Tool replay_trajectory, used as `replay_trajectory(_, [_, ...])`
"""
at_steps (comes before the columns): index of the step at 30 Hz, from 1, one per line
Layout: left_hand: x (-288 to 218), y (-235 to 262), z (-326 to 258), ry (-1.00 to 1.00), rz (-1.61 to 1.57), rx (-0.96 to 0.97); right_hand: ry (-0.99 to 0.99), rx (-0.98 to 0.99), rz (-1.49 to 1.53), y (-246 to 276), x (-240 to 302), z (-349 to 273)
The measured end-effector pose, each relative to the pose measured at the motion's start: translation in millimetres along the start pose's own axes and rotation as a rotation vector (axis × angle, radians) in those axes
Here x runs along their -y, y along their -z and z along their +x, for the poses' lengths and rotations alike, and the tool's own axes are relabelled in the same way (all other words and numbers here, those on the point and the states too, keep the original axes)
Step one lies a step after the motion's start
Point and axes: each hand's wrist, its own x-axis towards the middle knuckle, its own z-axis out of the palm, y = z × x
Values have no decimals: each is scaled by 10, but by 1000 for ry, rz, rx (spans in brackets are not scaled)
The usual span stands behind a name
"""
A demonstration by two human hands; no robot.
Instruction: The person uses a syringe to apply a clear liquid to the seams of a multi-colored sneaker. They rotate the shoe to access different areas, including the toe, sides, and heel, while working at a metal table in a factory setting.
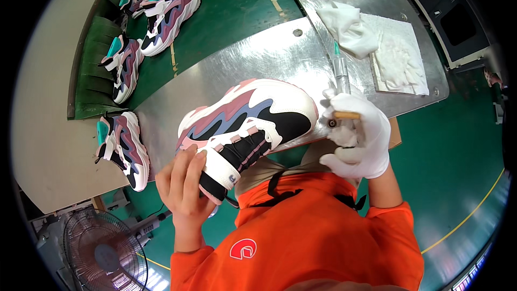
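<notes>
My bare left hand (184,187) is closed on a sneaker (250,110), fingers over the white strap by its ankle opening. The shoe is white, mauve, blue and black, tilted onto its side with the toe to the right, at the metal table's near edge. My right hand (363,137), in a white glove, curls around a white wad (344,136) and a short tan handle (346,115). Just beyond its fingertips is a silver cylinder (340,70) with a green tip; whether the glove touches it I cannot tell.
Several similar sneakers (125,148) are at the left, some on a green belt (215,16). A white cloth (350,29) and a white pad (398,64) lie on the metal table (253,56) at the right. A fan (106,253) stands lower left.
</notes>
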Motion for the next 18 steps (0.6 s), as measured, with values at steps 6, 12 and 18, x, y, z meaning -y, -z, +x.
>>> replay_trajectory(6, [-29, -16, -73, -12, 20, -18, -259, -352, -16, -161, -99, 121])
replay_trajectory(12, [-70, -39, -207, -65, 66, -36, -11, -383, -670, -265, -85, 530])
replay_trajectory(18, [-134, -21, -220, -94, 109, -33, -50, -366, -848, -292, -6, 331])
